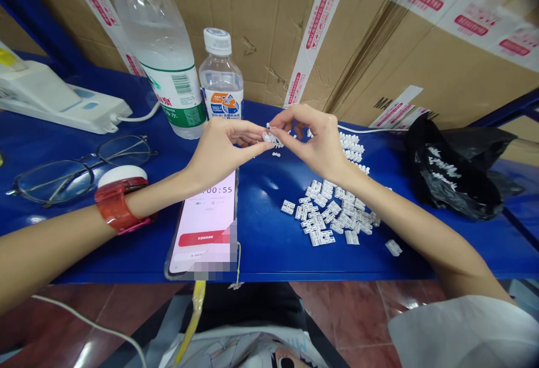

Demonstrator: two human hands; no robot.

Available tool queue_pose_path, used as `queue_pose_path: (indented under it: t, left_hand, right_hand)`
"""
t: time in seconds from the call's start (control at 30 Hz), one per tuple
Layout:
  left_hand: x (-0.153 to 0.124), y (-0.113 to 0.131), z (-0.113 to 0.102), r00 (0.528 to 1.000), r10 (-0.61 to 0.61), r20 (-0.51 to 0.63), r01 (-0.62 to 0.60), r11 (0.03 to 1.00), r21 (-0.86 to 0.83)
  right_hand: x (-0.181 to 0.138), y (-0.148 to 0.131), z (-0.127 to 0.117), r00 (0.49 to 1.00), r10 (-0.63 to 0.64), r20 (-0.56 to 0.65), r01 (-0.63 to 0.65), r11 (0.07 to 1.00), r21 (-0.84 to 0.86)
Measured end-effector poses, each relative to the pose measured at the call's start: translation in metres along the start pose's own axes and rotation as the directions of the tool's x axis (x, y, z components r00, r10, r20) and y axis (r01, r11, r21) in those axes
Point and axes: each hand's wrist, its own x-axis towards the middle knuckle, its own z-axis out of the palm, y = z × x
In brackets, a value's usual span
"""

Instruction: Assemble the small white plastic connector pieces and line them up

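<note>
Both hands meet above the blue tabletop, near the middle of the head view. My left hand [229, 142] pinches a small white slotted plastic piece [273, 140] between thumb and fingertips. From the other side, my right hand [314, 135] closes its thumb and index finger on a tiny white part [268, 126] at that piece's upper edge. Whether the two are joined I cannot tell. A loose tiny white part lies just below the fingers. Under my right forearm spreads a pile of white slotted plastic pieces [322, 211]. Knobbly small white parts [351, 146] lie behind my right wrist.
A phone [206, 216] lies below my left wrist. Behind stand a large water bottle [168, 59] and a smaller bottle [221, 76]. Glasses [84, 169] and a power strip [84, 104] are left. A black bag [455, 171] holding white parts sits right. Cardboard boxes [261, 20] wall the back.
</note>
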Motion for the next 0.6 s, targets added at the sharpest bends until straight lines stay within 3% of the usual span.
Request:
queue_pose_path:
  t: [0.3, 0.6]
  left_hand:
    - [0.0006, -0.0034, 0.0003, 0.998, 0.061, -0.01, -0.06, 0.998, 0.032]
    - [0.002, -0.0054, 0.0003, 1.0, 0.006, -0.018, -0.006, 1.0, -0.027]
  right_hand:
    - [-0.0025, 0.0033, 0.0061, 0.988, -0.154, 0.001, 0.154, 0.983, -0.103]
    - [-0.0041, 0.0049, 0.0058, 0.973, -0.219, 0.07, 0.228, 0.956, -0.186]
